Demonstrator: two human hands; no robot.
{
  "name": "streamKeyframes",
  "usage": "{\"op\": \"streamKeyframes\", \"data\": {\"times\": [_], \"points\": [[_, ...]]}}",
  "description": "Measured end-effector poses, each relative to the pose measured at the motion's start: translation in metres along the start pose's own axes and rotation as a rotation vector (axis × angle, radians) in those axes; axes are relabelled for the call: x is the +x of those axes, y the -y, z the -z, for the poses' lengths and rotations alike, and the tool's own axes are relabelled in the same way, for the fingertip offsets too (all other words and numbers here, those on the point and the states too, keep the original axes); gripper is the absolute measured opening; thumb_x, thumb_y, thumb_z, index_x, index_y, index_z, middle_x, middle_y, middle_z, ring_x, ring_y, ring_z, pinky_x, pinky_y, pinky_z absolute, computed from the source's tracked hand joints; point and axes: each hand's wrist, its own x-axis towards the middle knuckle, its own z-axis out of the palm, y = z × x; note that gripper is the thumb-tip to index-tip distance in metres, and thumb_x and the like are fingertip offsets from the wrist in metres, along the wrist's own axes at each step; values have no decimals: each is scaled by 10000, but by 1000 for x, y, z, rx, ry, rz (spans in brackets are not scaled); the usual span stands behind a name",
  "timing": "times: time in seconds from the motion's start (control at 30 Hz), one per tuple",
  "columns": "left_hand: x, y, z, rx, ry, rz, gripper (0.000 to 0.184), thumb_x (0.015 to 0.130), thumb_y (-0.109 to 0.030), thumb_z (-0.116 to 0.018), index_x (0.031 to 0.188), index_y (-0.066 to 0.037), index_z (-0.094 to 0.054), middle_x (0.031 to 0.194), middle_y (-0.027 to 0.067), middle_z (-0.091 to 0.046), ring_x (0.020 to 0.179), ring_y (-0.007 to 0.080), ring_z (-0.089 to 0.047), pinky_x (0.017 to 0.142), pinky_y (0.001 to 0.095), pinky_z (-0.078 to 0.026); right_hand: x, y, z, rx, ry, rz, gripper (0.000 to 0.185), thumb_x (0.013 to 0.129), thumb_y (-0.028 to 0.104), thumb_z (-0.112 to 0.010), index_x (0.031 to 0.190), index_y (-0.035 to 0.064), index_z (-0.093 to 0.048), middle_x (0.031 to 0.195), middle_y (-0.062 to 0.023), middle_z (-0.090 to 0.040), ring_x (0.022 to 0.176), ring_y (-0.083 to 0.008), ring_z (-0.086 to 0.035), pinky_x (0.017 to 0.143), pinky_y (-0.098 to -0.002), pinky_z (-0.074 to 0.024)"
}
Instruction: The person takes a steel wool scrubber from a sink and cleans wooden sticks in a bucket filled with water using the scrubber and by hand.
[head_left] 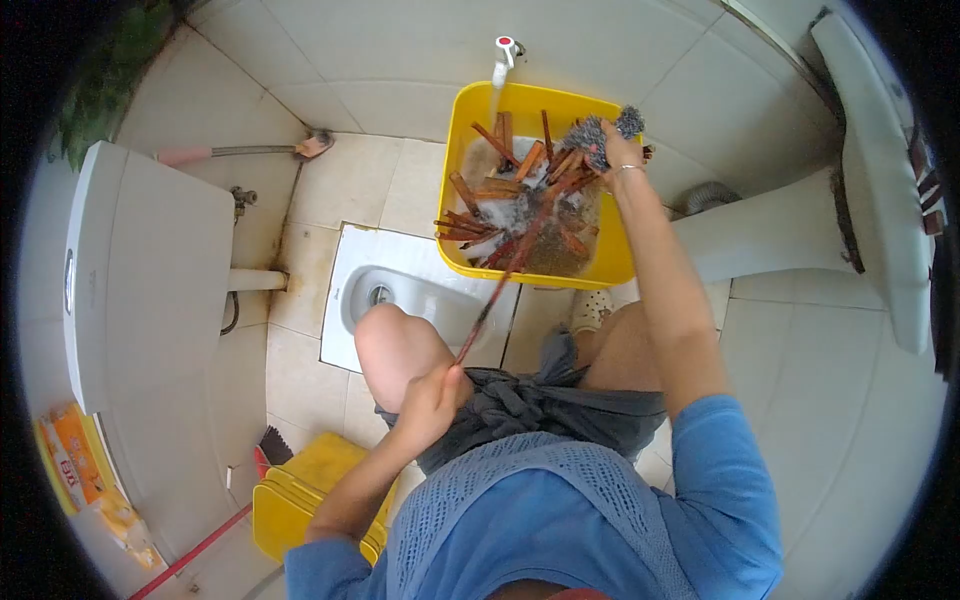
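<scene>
My left hand [430,405], near my knee, is closed around the lower end of a long reddish-brown stick [497,290]. The stick slants up over the near rim of a yellow tub [540,275]. At the tub's far right side, my right hand [622,152] grips a grey, shaggy scrubber [590,138] that looks like steel wool. Whether the stick's upper end passes inside the scrubber I cannot tell. Many reddish-brown wooden sticks [497,195] lie crisscrossed in the tub, among murky water and white foam.
A white tap [503,60] with a red mark runs water into the tub. Left of the tub is a squat toilet [420,315] in the tiled floor. A washbasin pedestal [770,230] stands at right, a white cabinet-like box [150,270] at left. A yellow bin [300,500] sits lower left.
</scene>
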Motion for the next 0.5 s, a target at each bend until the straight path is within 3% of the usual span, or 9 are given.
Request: {"op": "streamKeyframes", "data": {"times": [0.03, 0.1, 0.13, 0.17, 0.2, 0.23, 0.37, 0.43, 0.5], "points": [[-6, 2, 10, 9, -46, 67, 322, 915, -246, -385, 816, 31, -515, 631, 233, -520, 605, 377, -539, 554, 410, -410, -4, 5, 1, -87, 53, 40, 642, 781, 356, -608, 1231, -34, -370, 1098, -179, -555, 932, -317, -572, 781, -404, -463], [-8, -1, 15, 15, -92, 146, 329, 918, -256, -385, 813, 30, -512, 610, 220, -511, 574, 350, -540, 547, 394, -411, -53, -8, 2, -791, 316, 424, 530, 742, 360, -650, 999, -83, -512, 796, -193, -605, 699, -257, -610, 584, -366, -504], [-1, -4, 15, -41, -104, 157, 335, 922, -259, -380, 807, 28, -510, 602, 201, -506, 563, 310, -529, 547, 371, -412, -32, -45, -1, -1120, 511, 480, 597, 697, 428, -654, 1003, -71, -537, 917, -221, -607, 784, -314, -608, 695, -378, -491], [9, -6, 14, -95, -118, 157, 341, 925, -262, -375, 800, 26, -508, 594, 182, -501, 551, 270, -519, 547, 349, -414, -42, -75, -8, -1526, 578, 626, 564, 711, 419, -628, 1040, -33, -554, 987, -211, -598, 885, -313, -588, 768, -390, -464], [16, -3, 10, -164, -106, 96, 340, 931, -258, -364, 785, 12, -511, 594, 120, -493, 562, 190, -484, 546, 310, -405, -40, -95, -12, -1700, 1041, 507, 595, 728, 413, -603, 1116, -30, -514, 1101, -209, -550, 1023, -319, -525, 836, -400, -430], [20, 1, 5, -160, -114, 83, 340, 931, -258, -364, 785, 12, -511, 594, 120, -493, 562, 190, -484, 546, 310, -405, -83, -80, -21, -2003, 1128, 312, 619, 736, 389, -595, 1187, -14, -462, 1195, -180, -497, 1104, -316, -467, 895, -400, -392], [38, 5, -13, -379, -103, 141, 298, 935, -240, -361, 812, -18, -516, 567, 25, -429, 537, 111, -422, 507, 259, -368, -45, -152, -33, -2245, 1268, 281, 606, 745, 361, -599, 1200, -10, -449, 1200, -173, -493, 1096, -303, -473, 883, -387, -404], [48, -12, -14, -576, -71, 143, 270, 941, -281, -352, 868, -45, -462, 516, -42, -345, 422, 40, -289, 389, 187, -240, -28, -165, -39, -2229, 1256, 245, 600, 749, 347, -600, 1206, -8, -443, 1202, -170, -490, 1092, -297, -477, 876, -381, -411], [57, -15, -14, -569, -72, 152, 243, 942, -275, -350, 891, -54, -438, 498, -50, -324, 398, 40, -270, 374, 192, -228, -23, -162, -36, -2132, 1248, 200, 594, 753, 333, -602, 1212, -6, -436, 1205, -167, -488, 1088, -290, -480, 870, -375, -417]]}}
